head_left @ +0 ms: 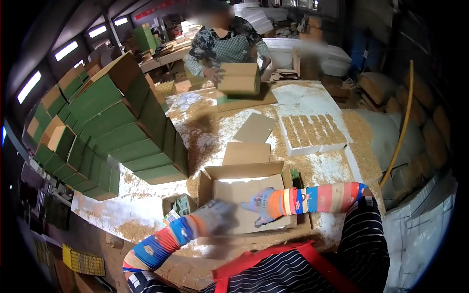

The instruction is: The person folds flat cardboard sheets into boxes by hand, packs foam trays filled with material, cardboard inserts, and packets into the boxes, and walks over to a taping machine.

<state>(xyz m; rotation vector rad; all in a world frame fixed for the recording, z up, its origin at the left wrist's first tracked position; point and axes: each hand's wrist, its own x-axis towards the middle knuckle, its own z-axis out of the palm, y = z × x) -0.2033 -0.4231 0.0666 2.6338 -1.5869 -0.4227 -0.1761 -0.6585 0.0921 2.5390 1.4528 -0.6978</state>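
The open box [244, 169] stands on the table [320, 171], directly in front of the person. A flat cardboard sheet [237, 193] lies inside it, between the walls. Right hand [264, 204]: gloved, fingers spread over the sheet, nothing gripped; contact cannot be confirmed. Left hand [215, 219]: gloved, at the box's near left corner; motion blur hides its fingers, so their opening and any hold cannot be told.

Caution: uneven pressure could tilt or buckle the sheet. A sleeve catching the rim could shift the box. Loose sawdust on the table could get inside.

Appearance: the box is plain brown inside, its far wall upright; the sheet looks mostly flat, with white showing along its far edge.

Beyond: a small box [168, 204] sits just left; a sawdust-covered tray [317, 149] lies farther off, to the right.
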